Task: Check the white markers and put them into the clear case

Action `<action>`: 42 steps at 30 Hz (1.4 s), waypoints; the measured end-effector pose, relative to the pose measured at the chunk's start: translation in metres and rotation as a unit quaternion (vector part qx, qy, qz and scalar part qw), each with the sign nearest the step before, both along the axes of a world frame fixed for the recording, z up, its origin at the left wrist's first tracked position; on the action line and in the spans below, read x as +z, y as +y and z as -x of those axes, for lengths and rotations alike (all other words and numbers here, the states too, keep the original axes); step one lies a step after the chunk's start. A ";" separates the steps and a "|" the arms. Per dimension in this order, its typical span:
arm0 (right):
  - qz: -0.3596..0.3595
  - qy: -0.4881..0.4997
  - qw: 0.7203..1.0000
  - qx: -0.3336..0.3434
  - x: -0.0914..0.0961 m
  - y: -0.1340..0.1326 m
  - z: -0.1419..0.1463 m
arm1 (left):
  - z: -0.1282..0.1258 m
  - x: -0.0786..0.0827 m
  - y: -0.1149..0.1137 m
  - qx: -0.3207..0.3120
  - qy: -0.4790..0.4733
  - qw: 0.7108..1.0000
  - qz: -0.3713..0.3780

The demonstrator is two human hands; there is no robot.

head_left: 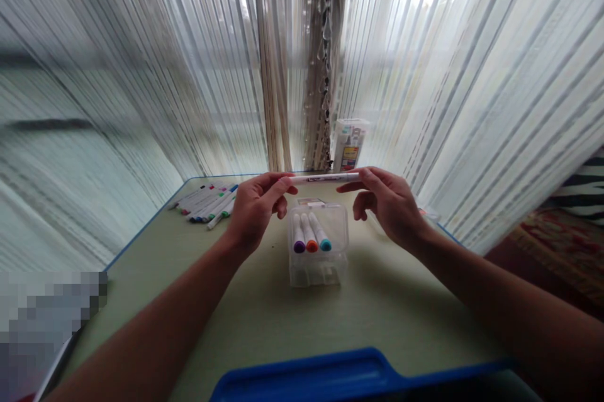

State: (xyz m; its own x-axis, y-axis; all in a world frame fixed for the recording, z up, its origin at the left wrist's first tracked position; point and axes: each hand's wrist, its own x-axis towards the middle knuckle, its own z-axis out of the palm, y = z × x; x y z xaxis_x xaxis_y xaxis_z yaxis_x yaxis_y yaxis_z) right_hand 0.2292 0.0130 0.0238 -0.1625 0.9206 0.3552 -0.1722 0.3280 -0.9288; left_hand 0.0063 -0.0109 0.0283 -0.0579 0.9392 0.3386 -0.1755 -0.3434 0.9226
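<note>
A white marker is held level above the table, one end in each hand. My left hand pinches its left end between thumb and fingers. At its right end, my right hand grips it the same way; the caps are hidden by the fingers. Below it stands a clear plastic case with several compartments at its front. Three white markers lie in it: one with a purple end, one with an orange end, one with a turquoise end.
A pile of white markers with coloured caps lies at the table's back left. A tall printed clear box stands at the back by the string curtain. Another clear plastic piece is partly behind my right hand. The green table has a blue edge.
</note>
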 end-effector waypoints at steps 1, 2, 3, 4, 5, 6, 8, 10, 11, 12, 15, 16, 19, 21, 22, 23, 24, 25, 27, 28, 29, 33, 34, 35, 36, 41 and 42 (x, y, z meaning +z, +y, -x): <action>0.001 0.002 1.000 0.001 0.000 0.000 0.000 | 0.000 0.000 0.000 -0.001 -0.005 1.000 0.003; 0.002 0.004 1.000 0.003 0.000 0.000 0.000 | 0.000 0.001 0.000 -0.002 -0.010 1.000 0.006; 0.002 0.006 1.000 0.005 0.000 0.000 0.000 | -0.001 0.002 -0.001 -0.004 -0.015 1.000 0.010; 0.002 0.009 1.000 0.007 0.000 0.000 -0.001 | -0.001 0.002 -0.001 -0.004 -0.019 1.000 0.013; 0.002 0.011 1.000 0.008 0.000 0.000 -0.001 | -0.001 0.003 -0.001 -0.004 -0.023 1.000 0.015; 0.002 0.013 1.000 0.007 0.000 0.000 -0.001 | -0.001 0.003 -0.001 -0.003 -0.027 0.999 0.017; 0.000 0.012 1.000 0.000 0.000 0.001 -0.002 | -0.001 0.003 -0.001 -0.003 -0.036 0.999 0.020; -0.005 0.012 1.000 -0.011 -0.001 0.003 -0.002 | 0.000 0.004 -0.001 -0.006 -0.047 0.999 0.022; -0.006 0.013 1.000 -0.017 -0.001 0.004 -0.002 | 0.000 0.004 -0.001 -0.012 -0.052 0.998 0.024; -0.007 0.016 1.000 -0.021 -0.001 0.006 -0.002 | 0.001 0.004 -0.001 -0.019 -0.057 0.998 0.026; 0.001 0.030 0.999 -0.031 -0.002 0.008 -0.002 | 0.001 0.006 -0.003 -0.043 -0.069 0.996 0.032; 0.007 0.035 0.999 -0.032 -0.003 0.009 -0.002 | 0.001 0.006 -0.003 -0.049 -0.071 0.996 0.033; 0.027 0.041 0.998 -0.032 -0.002 0.009 -0.002 | 0.001 0.008 -0.005 -0.064 -0.076 0.994 0.034; 0.039 0.043 0.998 -0.032 -0.001 0.008 -0.002 | 0.002 0.009 -0.006 -0.076 -0.082 0.993 0.034; 0.045 0.043 0.998 -0.033 -0.001 0.007 -0.002 | 0.002 0.009 -0.006 -0.086 -0.088 0.992 0.036; 0.051 0.042 0.997 -0.035 -0.001 0.007 -0.002 | 0.003 0.010 -0.007 -0.098 -0.095 0.990 0.041; 0.056 0.041 0.997 -0.037 -0.001 0.007 -0.001 | 0.004 0.010 -0.007 -0.112 -0.103 0.987 0.048; 0.061 0.038 0.997 -0.038 -0.001 0.006 -0.001 | 0.005 0.010 -0.007 -0.126 -0.110 0.984 0.057; 0.068 0.031 0.997 -0.034 -0.003 0.007 -0.002 | 0.006 0.011 -0.007 -0.150 -0.120 0.978 0.077; 0.071 0.028 0.997 -0.030 -0.004 0.007 -0.002 | 0.007 0.011 -0.007 -0.160 -0.121 0.976 0.084; 0.072 0.024 0.997 -0.026 -0.005 0.008 -0.002 | 0.007 0.011 -0.008 -0.168 -0.121 0.974 0.087; 0.074 0.011 0.997 -0.022 -0.010 0.010 -0.003 | 0.008 0.012 -0.008 -0.187 -0.115 0.972 0.085; 0.077 0.008 0.997 -0.023 -0.011 0.011 -0.003 | 0.008 0.012 -0.008 -0.190 -0.115 0.972 0.083; 0.081 0.005 0.996 -0.024 -0.011 0.011 -0.003 | 0.009 0.012 -0.007 -0.192 -0.116 0.971 0.081; 0.084 0.004 0.996 -0.024 -0.012 0.011 -0.003 | 0.009 0.012 -0.007 -0.195 -0.117 0.970 0.079; 0.085 0.006 0.996 -0.029 -0.011 0.009 0.000 | 0.010 0.011 -0.006 -0.201 -0.119 0.970 0.073; 0.086 0.007 0.996 -0.029 -0.010 0.008 0.000 | 0.010 0.011 -0.007 -0.200 -0.120 0.970 0.071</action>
